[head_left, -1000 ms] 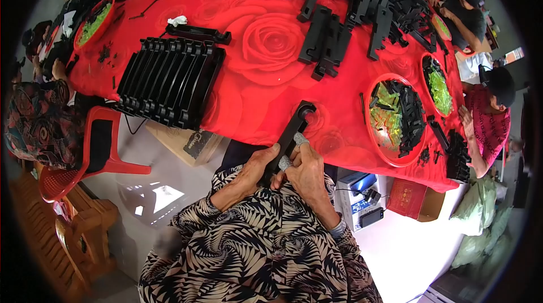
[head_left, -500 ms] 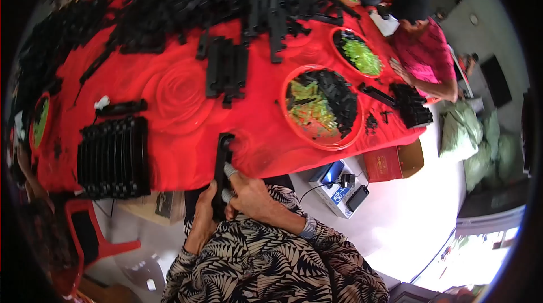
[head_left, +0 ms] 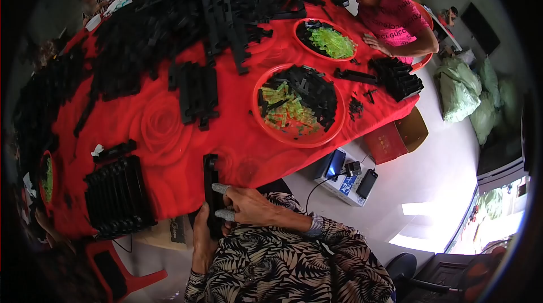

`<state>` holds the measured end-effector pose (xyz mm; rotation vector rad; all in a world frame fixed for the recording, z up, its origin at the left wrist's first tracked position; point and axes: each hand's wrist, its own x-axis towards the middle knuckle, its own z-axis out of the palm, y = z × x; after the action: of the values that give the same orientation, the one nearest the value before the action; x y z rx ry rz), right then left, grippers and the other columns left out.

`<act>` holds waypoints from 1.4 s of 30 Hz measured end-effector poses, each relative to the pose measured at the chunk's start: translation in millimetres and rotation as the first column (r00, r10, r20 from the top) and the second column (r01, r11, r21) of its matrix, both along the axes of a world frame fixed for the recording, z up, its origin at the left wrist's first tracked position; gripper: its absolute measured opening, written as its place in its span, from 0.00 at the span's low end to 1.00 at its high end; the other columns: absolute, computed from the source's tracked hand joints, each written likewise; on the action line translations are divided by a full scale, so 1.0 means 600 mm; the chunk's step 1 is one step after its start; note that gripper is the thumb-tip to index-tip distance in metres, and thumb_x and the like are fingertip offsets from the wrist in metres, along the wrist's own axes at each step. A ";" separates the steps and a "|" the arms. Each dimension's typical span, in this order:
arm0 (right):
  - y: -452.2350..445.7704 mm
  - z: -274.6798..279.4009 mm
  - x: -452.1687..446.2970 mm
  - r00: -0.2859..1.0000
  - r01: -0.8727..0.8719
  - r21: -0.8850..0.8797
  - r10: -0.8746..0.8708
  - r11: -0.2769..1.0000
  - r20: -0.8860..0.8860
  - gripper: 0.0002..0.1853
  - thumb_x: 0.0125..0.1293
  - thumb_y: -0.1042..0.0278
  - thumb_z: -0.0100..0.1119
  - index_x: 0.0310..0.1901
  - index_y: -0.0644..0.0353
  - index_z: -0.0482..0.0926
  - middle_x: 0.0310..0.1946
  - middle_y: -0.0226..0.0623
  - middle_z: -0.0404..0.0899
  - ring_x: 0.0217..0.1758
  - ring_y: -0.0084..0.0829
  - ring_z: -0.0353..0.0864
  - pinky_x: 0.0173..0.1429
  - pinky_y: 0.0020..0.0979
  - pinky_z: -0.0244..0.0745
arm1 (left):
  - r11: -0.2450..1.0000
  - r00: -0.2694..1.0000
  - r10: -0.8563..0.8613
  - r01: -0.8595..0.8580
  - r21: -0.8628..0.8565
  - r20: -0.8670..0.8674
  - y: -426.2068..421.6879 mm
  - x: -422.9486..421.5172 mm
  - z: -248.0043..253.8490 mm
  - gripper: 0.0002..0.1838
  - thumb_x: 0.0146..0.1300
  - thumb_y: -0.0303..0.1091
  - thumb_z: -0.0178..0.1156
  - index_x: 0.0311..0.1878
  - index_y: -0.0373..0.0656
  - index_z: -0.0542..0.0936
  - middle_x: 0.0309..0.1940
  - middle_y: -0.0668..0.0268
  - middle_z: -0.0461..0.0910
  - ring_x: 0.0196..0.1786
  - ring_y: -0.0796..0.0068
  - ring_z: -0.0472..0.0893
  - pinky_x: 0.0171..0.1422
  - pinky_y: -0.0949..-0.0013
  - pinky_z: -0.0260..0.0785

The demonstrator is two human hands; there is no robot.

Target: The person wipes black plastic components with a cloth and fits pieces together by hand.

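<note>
A long, narrow black plastic part (head_left: pixel 211 176) stands nearly upright at the table's front edge, its rounded top end over the red cloth. My left hand (head_left: pixel 202 238) grips its lower end from the left, with the thumb along its side. My right hand (head_left: pixel 247 204) closes on the same part from the right. Grey covers wrap two of its fingertips, which press against the part's face. Whether a small piece sits under those fingertips is hidden. Left of my hands lies a row of similar black parts (head_left: pixel 117 195), packed side by side.
An orange-rimmed bowl (head_left: pixel 341 112) holds yellow-green and black pieces; a second bowl (head_left: pixel 355 54) stands behind it. Black parts (head_left: pixel 158 26) heap across the far table. A co-worker in a pink shirt (head_left: pixel 396 17) sits at right. Below are a red box (head_left: pixel 384 146) and a red chair (head_left: pixel 133 280).
The view has swung, so the table appears tilted and the row of black parts sits lower. Both hands keep their hold on the black part, and the right fingers are slightly more spread.
</note>
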<state>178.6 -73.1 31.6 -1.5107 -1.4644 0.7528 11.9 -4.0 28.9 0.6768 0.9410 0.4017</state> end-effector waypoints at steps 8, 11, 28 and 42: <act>-0.002 -0.014 0.053 0.930 0.221 0.397 -0.315 0.891 0.189 0.19 0.59 0.73 0.68 0.52 0.68 0.78 0.33 0.45 0.81 0.22 0.39 0.79 0.24 0.35 0.75 | 0.968 0.997 -0.055 0.064 0.244 -0.047 -0.019 -0.026 0.033 0.22 0.60 0.30 0.63 0.53 0.36 0.67 0.28 0.62 0.75 0.25 0.73 0.75 0.29 0.72 0.68; 0.000 -0.017 0.064 0.914 0.220 0.384 -0.328 0.897 0.241 0.17 0.57 0.74 0.68 0.49 0.67 0.78 0.33 0.45 0.81 0.25 0.42 0.81 0.24 0.38 0.76 | 0.948 0.983 -0.027 0.083 0.306 -0.182 -0.024 -0.036 0.045 0.28 0.50 0.21 0.66 0.54 0.35 0.66 0.28 0.62 0.75 0.26 0.75 0.75 0.30 0.72 0.68; 0.029 -0.024 0.087 0.919 0.263 0.452 -0.364 0.853 0.154 0.11 0.59 0.71 0.66 0.42 0.66 0.81 0.30 0.43 0.82 0.24 0.42 0.81 0.25 0.39 0.75 | 0.916 0.931 -0.051 0.188 0.354 -0.362 -0.034 -0.045 0.064 0.20 0.64 0.29 0.60 0.57 0.32 0.72 0.31 0.64 0.78 0.30 0.77 0.75 0.40 0.73 0.69; 0.034 -0.055 0.081 0.866 0.275 0.497 -0.436 0.823 0.243 0.09 0.57 0.70 0.63 0.38 0.62 0.77 0.27 0.40 0.77 0.23 0.44 0.78 0.24 0.41 0.72 | 0.905 0.947 0.094 0.047 0.423 -0.307 -0.034 -0.055 0.045 0.20 0.67 0.37 0.53 0.58 0.37 0.68 0.32 0.62 0.77 0.31 0.75 0.76 0.35 0.71 0.69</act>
<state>227.3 -52.8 -1.3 -1.5320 -1.4096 -0.0983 -21.1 -24.5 56.0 1.1589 1.1859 0.5375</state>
